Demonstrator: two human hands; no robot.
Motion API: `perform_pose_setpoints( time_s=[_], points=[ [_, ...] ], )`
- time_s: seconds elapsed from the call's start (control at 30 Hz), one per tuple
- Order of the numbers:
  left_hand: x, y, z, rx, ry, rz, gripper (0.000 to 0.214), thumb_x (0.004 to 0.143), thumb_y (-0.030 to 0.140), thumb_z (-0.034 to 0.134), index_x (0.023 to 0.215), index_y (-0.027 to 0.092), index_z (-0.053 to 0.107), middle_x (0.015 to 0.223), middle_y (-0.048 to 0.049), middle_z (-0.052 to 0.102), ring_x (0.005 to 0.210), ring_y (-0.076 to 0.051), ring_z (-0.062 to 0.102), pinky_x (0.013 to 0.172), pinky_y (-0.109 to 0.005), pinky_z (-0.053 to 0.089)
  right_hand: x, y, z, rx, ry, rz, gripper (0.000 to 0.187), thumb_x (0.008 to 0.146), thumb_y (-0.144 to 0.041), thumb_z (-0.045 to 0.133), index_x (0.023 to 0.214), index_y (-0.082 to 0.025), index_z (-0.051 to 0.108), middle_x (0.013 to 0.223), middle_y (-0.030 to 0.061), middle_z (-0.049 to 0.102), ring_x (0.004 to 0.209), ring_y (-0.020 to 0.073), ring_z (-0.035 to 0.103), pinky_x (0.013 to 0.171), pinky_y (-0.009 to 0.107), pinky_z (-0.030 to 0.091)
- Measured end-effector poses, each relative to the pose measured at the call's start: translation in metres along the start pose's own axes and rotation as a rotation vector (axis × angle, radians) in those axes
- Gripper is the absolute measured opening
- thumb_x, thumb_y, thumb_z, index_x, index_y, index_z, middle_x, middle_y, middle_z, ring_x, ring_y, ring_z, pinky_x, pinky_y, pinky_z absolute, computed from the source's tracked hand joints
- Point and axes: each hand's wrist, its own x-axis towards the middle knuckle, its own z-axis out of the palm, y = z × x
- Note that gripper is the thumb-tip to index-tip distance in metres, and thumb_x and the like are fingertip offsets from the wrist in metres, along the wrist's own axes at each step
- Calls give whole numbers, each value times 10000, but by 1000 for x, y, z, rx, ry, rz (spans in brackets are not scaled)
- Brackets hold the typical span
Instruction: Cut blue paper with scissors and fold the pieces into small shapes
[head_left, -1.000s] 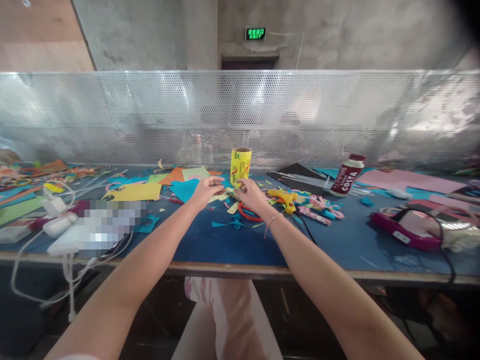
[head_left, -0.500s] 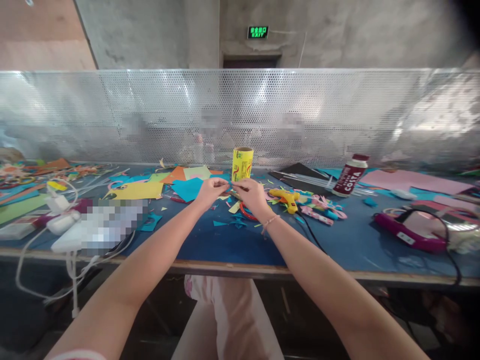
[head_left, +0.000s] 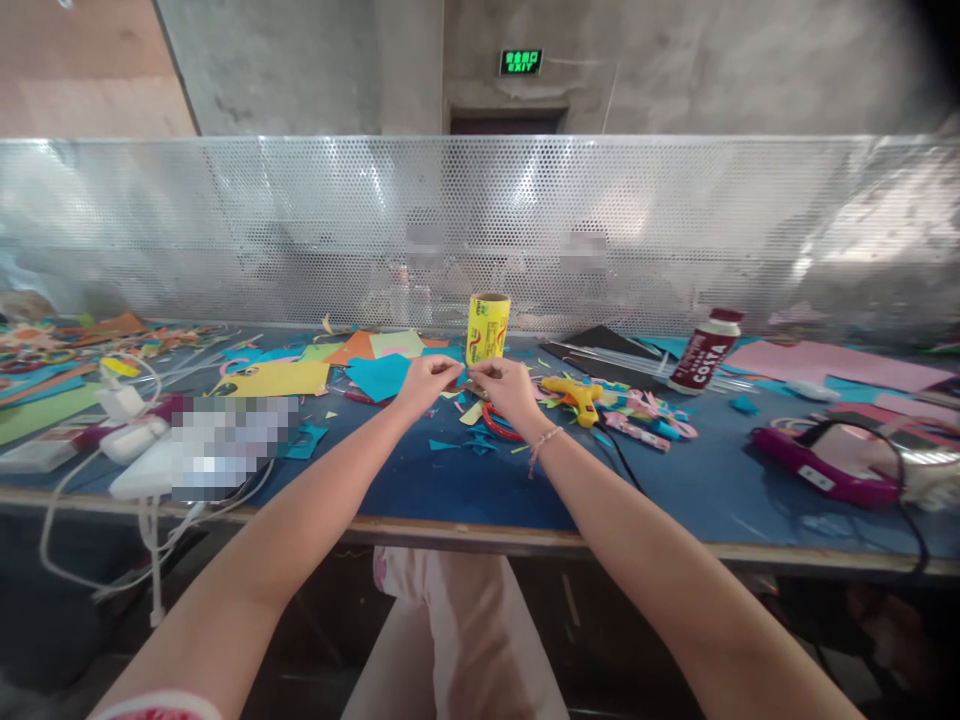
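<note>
My left hand (head_left: 430, 382) and my right hand (head_left: 504, 384) are raised over the middle of the blue table, fingertips nearly meeting. Each is closed in a pinch of thumb and forefinger. A bit of blue shows at the fingertips, but whatever they hold is too small to make out. Just behind them stands a yellow printed cardboard roll (head_left: 487, 325), upright, its lower end partly covered by my right hand. Beneath the hands lie blue paper scraps (head_left: 476, 442) and a red ring-shaped thing (head_left: 501, 424). To the right of my right hand rests a yellow glue gun (head_left: 576, 398) with a black cord.
A dark red bottle (head_left: 705, 352) stands at the right, near a purple-rimmed object (head_left: 821, 468). Yellow paper (head_left: 274, 379) and a blue sheet (head_left: 381, 376) lie left. White cables and a white device (head_left: 142, 470) sit front left. A perforated metal screen (head_left: 315, 235) closes the back.
Both hands stay pinched in almost the same place, with only a slight shift at the fingertips. The whole view has moved a little, so things appear slightly farther right.
</note>
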Motion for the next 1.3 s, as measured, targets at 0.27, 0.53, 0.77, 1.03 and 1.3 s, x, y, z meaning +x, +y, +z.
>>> perform_pose_setpoints(
  time_s=[0.27,0.53,0.77,1.03,1.3],
  points=[
    [3,-4,-3,118,82,31,179,727,313,578,674,142,570,590,-3,558,540,-115,560,595,-259,469,-3,-2,0,-201,-2,-181,195,692,-220,583,867,-183,661,784,36,667,713,154,618,688,301,504],
    [2,0,4,-273,77,-160,114,674,170,642,739,106,573,656,-18,607,595,-117,605,708,-311,501,-1,2,-4,-326,80,-342,164,724,-215,573,841,-213,687,874,48,643,744,154,604,704,300,504],
    [-1,4,5,-315,61,-162,109,660,154,643,739,91,604,653,-30,632,608,-120,613,709,-296,504,-5,-2,-4,-331,94,-443,168,757,-233,538,801,-225,699,841,63,629,785,175,594,679,308,511],
    [-1,7,6,-337,95,-173,92,670,155,637,717,88,593,612,-24,619,576,-125,613,710,-316,501,-4,-4,-5,-348,100,-460,180,772,-221,525,832,-227,695,845,43,663,801,165,606,769,314,499],
    [-2,10,7,-432,111,-223,72,654,116,642,691,85,589,602,-26,612,594,-125,612,731,-330,498,-4,-4,-7,-382,70,-511,191,785,-212,513,833,-232,697,902,57,647,865,178,599,822,345,485]
  ],
)
